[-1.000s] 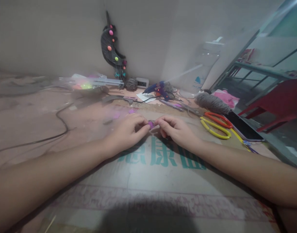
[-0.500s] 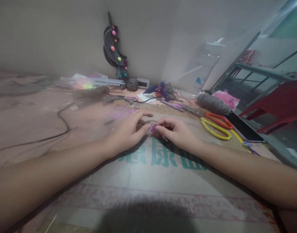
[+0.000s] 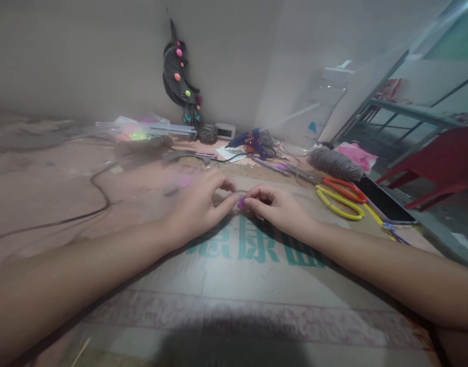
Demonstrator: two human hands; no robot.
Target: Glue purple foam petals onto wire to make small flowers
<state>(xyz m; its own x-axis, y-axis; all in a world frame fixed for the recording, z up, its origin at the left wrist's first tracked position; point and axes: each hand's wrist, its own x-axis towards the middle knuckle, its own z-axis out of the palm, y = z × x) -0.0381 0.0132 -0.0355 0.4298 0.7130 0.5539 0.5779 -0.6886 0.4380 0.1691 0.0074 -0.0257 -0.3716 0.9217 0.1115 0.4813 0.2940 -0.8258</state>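
Note:
A small purple piece (image 3: 240,202), perhaps felt or foam, is pinched between the thumb and forefinger of my right hand (image 3: 278,206). Its exact shape is too small to make out. My left hand (image 3: 209,204) is just left of it, the thumb tip at the piece's edge. Its curled forefinger stays a little apart from the thumb, and the other fingers are partly hidden. Both hands rest low over a pale board (image 3: 226,285) with green printed characters. A thin grey strand (image 3: 295,193) lies behind the right hand.
Behind are a purple glue gun (image 3: 249,141), a grey yarn ball (image 3: 208,133) and a grey yarn skein (image 3: 336,163). Scissors with red and yellow handles (image 3: 341,203) lie right, by a phone (image 3: 389,201). A dark cable (image 3: 104,196) runs left. A crescent ornament (image 3: 176,74) hangs on the wall.
My left forefinger has bent down toward the thumb, and the left thumb has come slightly right to the purple piece. My right hand keeps its pinch almost unmoved.

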